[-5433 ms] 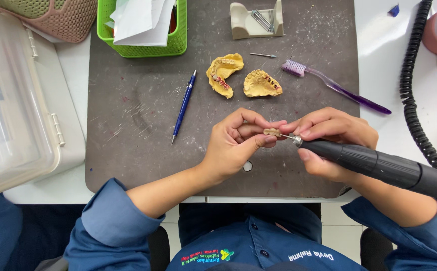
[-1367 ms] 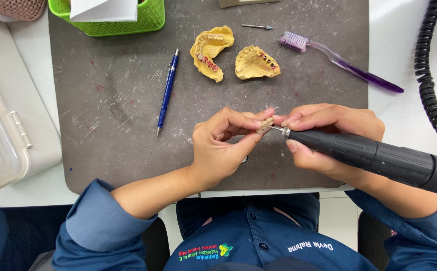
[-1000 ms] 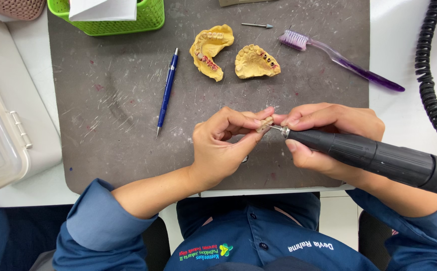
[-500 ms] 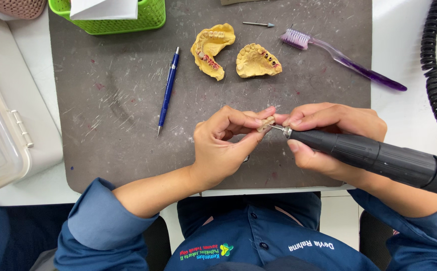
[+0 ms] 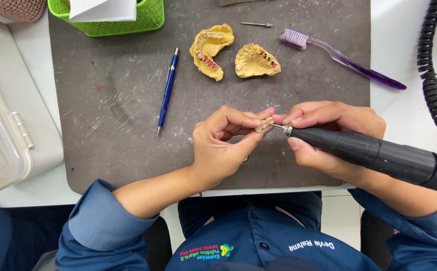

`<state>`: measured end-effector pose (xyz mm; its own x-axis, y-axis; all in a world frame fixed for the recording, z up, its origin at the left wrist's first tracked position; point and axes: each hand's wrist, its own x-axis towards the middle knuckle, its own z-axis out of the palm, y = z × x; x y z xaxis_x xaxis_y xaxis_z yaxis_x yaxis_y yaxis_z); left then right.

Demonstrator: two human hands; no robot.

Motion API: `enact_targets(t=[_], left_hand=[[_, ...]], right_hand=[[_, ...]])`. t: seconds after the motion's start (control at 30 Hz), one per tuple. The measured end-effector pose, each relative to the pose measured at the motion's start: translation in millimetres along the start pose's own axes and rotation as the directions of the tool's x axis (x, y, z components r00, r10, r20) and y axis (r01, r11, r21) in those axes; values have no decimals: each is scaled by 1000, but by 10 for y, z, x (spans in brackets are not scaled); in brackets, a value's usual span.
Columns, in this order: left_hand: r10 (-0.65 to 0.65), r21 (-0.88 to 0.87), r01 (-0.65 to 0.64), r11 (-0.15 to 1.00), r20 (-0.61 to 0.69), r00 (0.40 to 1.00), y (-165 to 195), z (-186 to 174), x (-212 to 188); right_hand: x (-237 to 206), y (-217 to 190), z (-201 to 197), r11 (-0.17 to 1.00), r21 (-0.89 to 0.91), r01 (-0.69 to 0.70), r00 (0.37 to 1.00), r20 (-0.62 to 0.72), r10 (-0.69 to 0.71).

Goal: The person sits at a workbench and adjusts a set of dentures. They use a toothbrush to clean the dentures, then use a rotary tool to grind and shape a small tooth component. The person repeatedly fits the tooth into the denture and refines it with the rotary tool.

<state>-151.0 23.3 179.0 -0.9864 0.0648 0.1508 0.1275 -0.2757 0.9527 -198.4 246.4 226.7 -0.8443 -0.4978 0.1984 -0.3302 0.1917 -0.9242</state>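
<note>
Grinding a small tooth piece over the counter (image 5: 103, 125)

Left hand (image 5: 223, 145) pinches the half-hidden tooth piece (image 5: 263, 124); right hand (image 5: 329, 135) grips the black handpiece (image 5: 379, 155), its end cut off.

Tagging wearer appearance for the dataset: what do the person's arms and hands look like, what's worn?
Both hands are bare: no gloves, rings or watch visible on the left hand or right hand. Blue long sleeves, pushed up to mid-forearm on both arms; left cuff, right cuff. They match a blue buttoned shirt with small chest markings.
</note>
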Motion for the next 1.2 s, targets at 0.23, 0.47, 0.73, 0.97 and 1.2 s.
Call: enact_targets(t=[0.23,0.47,0.73,0.97,1.2], left_hand=[[-11,1,11,1000,-3,1000,-18,-2,4],[-3,-13,3,1000,-9,1000,-42,2,-3],[1,-27,-1,1000,-8,1000,-62,-2,-17],[4,-2,-4,1000,-22,1000,-58,4,-12],[4,1,-3,1000,-12,1000,-52,-13,-6]], right_hand=[[3,5,5,1000,2,5,1000,0,-5],[4,10,5,999,31,9,1000,5,-9],[1,24,12,1000,20,12,1000,10,-12],[26,13,10,999,3,33,999,14,-33],[56,-25,4,999,-26,33,999,22,-32]])
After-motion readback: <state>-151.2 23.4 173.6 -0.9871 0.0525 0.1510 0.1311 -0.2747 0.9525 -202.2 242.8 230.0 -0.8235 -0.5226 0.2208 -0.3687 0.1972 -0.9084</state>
